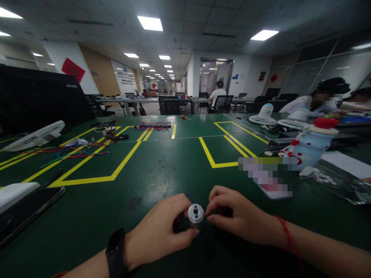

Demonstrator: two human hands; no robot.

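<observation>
My left hand [165, 222] is closed around a small silver motor [196, 213], thumb on the near side and fingers on the far side. The motor stands upright, its round end face up, showing a dark centre and small holes. Just to its right is my right hand [239, 214], fingers curled in and thumb close to the index fingertip near the motor's rim. Whatever may be between those fingertips is too small to make out. Both hands are low over the green table [162, 177].
Coloured wires [78, 150] and a wire bundle [153, 126] lie farther back, near an orange screwdriver [184, 117]. A phone [31, 212] is at left. At right are a blurred flat item [269, 179], a light-blue cup [313, 143] and white fans [263, 114]. People sit beyond.
</observation>
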